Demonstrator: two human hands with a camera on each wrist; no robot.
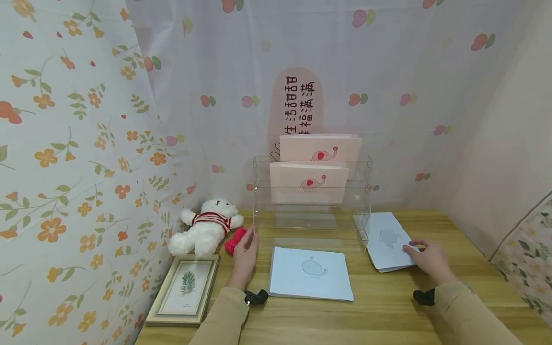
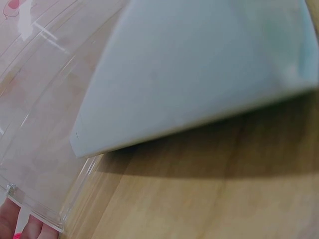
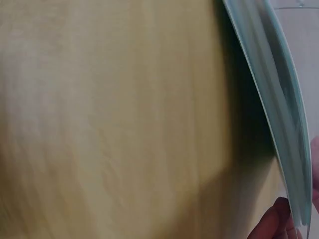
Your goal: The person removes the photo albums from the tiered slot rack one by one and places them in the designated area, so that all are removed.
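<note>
A clear acrylic rack (image 1: pixel 310 220) stands on the table, with two pink elephant-print notebooks (image 1: pixel 308 191) in its upper tiers. At the rack's left side, my left hand (image 1: pixel 245 258) holds the side panel; its fingertips (image 2: pixel 32 226) show at the panel's edge in the left wrist view. On the right, my right hand (image 1: pixel 431 261) pinches the near right edge of a pale-blue whale-print notebook (image 1: pixel 388 239), thumb on one side and fingers on the other. A second whale-print notebook (image 1: pixel 311 274) lies flat before the rack.
A white teddy bear (image 1: pixel 211 227) in a striped shirt lies at the left, beside a red fluffy item (image 1: pixel 234 241). Closer to me is a framed leaf picture (image 1: pixel 185 290). Patterned cloth (image 1: pixel 388 57) covers the walls around the wooden table (image 1: pixel 379 316).
</note>
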